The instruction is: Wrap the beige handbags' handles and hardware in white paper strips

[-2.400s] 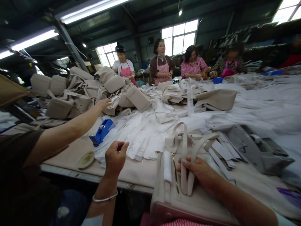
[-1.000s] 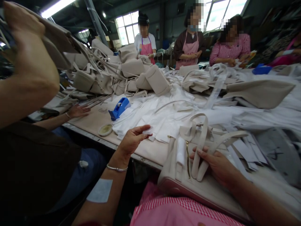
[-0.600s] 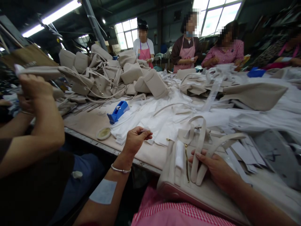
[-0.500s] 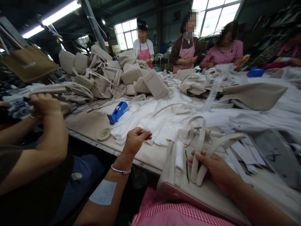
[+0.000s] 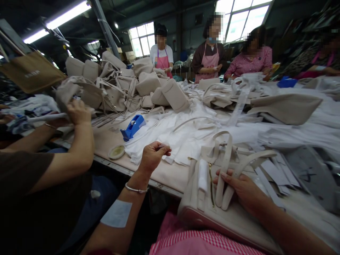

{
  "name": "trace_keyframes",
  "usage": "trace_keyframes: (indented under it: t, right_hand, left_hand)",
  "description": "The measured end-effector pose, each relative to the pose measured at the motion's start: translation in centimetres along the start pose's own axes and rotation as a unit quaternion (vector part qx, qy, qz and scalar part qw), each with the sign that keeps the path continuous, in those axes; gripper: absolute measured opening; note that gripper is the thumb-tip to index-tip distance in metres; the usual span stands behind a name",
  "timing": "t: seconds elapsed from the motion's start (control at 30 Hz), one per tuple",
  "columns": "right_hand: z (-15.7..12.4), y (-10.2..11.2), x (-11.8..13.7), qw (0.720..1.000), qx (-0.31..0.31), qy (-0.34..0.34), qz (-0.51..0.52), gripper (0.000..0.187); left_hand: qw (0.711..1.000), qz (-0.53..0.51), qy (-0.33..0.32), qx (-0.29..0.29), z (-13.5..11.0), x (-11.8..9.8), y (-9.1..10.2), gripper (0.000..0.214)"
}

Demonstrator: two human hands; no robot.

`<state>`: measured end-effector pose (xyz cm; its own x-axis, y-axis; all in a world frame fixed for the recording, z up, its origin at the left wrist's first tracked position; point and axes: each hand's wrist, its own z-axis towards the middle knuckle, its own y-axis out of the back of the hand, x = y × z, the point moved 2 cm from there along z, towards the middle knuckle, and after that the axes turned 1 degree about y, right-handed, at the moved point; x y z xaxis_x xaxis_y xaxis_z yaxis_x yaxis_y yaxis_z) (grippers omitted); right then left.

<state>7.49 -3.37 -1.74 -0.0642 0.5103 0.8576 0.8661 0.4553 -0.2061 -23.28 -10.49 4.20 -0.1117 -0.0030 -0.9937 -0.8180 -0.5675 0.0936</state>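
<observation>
A beige handbag [image 5: 193, 202] rests at the table's front edge against my lap, with a gold zip and a white wrapped piece on its side. My right hand [image 5: 240, 184] is closed around two ends of the bag's beige strap [image 5: 220, 180]. Over the table edge, left of the bag, my left hand [image 5: 154, 156] is raised in a pinch, thumb against fingers. What it pinches, if anything, is too small to make out. White sheets [image 5: 175, 141] lie just beyond it.
A blue tape dispenser [image 5: 132, 127] and a small round dish [image 5: 116, 152] are on the table. Beige bags [image 5: 148, 83] are heaped behind. At left, a co-worker's arm [image 5: 79, 141] reaches over the table; several people stand or sit across. White slips [image 5: 276, 171] lie right.
The co-worker at left has moved both arms to the right, and a beige bag by those hands has shifted. My own hands and the handbag are almost unmoved.
</observation>
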Motion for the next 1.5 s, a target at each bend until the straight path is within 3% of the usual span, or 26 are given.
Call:
trace_keyframes:
  t: [0.27, 0.6, 0.77, 0.87, 1.07, 1.3, 1.5]
  right_hand:
    - [0.1, 0.0, -0.1, 1.0, -0.005, -0.003, 0.001, 0.037]
    - [0.0, -0.1, -0.1, 1.0, -0.005, -0.002, 0.001, 0.034]
    - [0.2, 0.0, -0.3, 1.0, 0.001, 0.004, 0.007, 0.034]
    - [0.2, 0.1, -0.3, 1.0, 0.002, 0.007, 0.005, 0.034]
    - [0.0, -0.1, -0.2, 1.0, -0.005, 0.0, 0.012, 0.031]
    - [0.4, 0.3, -0.6, 1.0, -0.002, 0.004, -0.009, 0.04]
    - [0.6, 0.5, -0.7, 1.0, -0.005, 0.011, -0.014, 0.043]
  left_hand:
    - [0.997, 0.069, -0.044, 0.013, 0.0, -0.6, -0.9, 0.021]
    - [0.98, 0.168, -0.107, -0.006, -0.1, -0.5, -0.6, 0.023]
    - [0.951, 0.259, -0.167, -0.016, 1.6, 0.7, 0.1, 0.021]
    - [0.93, 0.32, -0.183, 0.012, 3.5, 1.8, 0.6, 0.017]
    - [0.902, 0.396, -0.133, 0.108, 6.7, 5.3, 1.5, 0.028]
    - [0.864, 0.488, -0.068, 0.105, 7.6, 9.0, 1.8, 0.018]
    - [0.862, 0.5, -0.046, 0.065, 7.8, 10.5, 1.7, 0.027]
